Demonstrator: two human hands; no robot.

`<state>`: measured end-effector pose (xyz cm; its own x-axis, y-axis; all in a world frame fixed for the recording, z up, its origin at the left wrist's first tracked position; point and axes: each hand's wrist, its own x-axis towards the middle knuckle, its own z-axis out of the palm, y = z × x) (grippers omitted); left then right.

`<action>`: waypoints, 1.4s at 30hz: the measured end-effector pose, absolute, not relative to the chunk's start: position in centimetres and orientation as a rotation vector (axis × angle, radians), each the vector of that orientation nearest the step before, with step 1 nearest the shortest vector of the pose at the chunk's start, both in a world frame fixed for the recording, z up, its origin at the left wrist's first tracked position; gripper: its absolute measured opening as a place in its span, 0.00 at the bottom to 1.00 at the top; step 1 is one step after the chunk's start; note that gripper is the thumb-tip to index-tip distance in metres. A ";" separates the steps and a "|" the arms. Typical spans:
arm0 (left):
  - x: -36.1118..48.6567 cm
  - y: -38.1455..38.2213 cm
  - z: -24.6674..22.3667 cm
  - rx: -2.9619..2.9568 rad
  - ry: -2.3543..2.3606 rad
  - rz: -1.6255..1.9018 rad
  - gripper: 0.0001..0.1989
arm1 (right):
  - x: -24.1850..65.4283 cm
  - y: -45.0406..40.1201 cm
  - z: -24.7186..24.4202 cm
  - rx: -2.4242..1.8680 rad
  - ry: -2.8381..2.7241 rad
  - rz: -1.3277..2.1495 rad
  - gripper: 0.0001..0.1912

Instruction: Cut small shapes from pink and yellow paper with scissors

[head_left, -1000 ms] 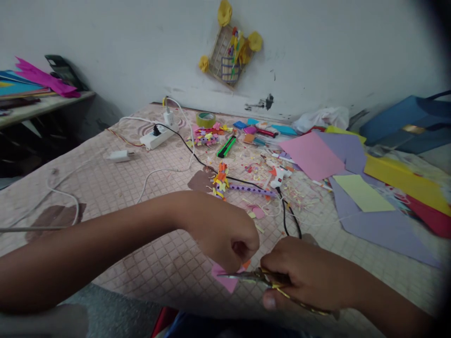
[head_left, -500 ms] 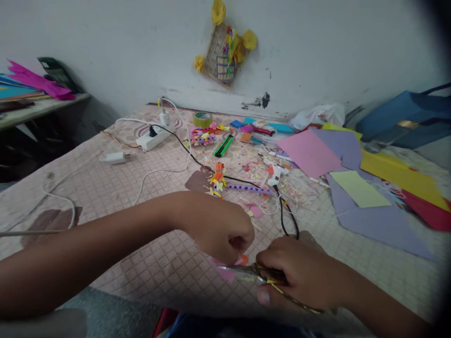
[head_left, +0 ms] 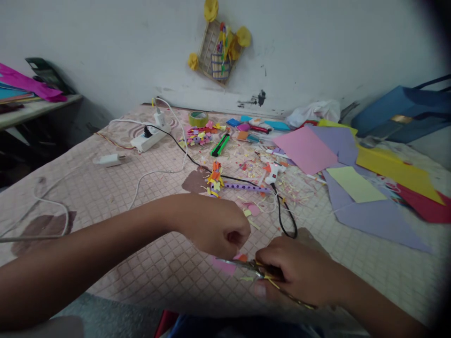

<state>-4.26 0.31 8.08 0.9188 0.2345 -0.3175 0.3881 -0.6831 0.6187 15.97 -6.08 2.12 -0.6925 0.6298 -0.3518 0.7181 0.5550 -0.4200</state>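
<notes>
My right hand (head_left: 292,270) grips a pair of scissors (head_left: 248,265) near the front of the table, thumb in the lower handle. Their blades point left, beneath the closed fingers of my left hand (head_left: 218,227). That hand is curled in a pinch; whatever its fingertips hold is hidden from above. A pink paper piece (head_left: 224,265) shows by the blade tips, with an orange scrap (head_left: 242,257) beside it. I cannot tell whether the pink piece is held or lies on the cloth.
Beyond my hands lie a dotted purple strip (head_left: 246,187) with orange and yellow paper blossoms (head_left: 215,174), a white glue gun (head_left: 273,173) and a green cutter (head_left: 221,145). Coloured sheets (head_left: 306,149) cover the right side. A power strip (head_left: 151,136) with cables sits at left.
The whole view has shifted slightly, so the table's things sit a little further left. Both hands keep nearly the same pose, with the scissors still in my right hand.
</notes>
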 end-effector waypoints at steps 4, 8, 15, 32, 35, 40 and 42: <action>-4.3 0.3 7.9 2.358 0.448 -0.223 0.06 | 16.0 -6.4 1.9 1.191 2.640 -0.838 0.22; -4.5 0.3 7.6 2.358 0.516 -0.178 0.04 | 15.8 -6.5 1.9 1.231 2.631 -0.840 0.21; -4.8 0.5 7.1 2.339 0.547 -0.109 0.03 | 15.7 -6.4 1.4 1.252 2.602 -0.872 0.24; -4.5 1.1 6.3 2.362 0.680 -0.018 0.05 | 15.4 -6.8 1.4 1.520 2.547 -0.942 0.20; -4.4 1.2 6.3 2.368 0.676 -0.016 0.05 | 15.4 -6.8 1.1 1.546 2.530 -0.953 0.20; -4.3 1.2 6.2 2.372 0.670 -0.024 0.05 | 15.6 -6.7 0.9 1.503 2.550 -1.028 0.21; -4.3 1.2 6.2 2.372 0.671 -0.029 0.05 | 15.6 -6.8 0.9 1.512 2.557 -1.021 0.21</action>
<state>-4.33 1.24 6.17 0.8679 0.4588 -0.1903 0.4734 -0.6482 0.5964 15.65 -6.76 0.88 -0.5364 0.7838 -0.3130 0.7839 0.3252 -0.5290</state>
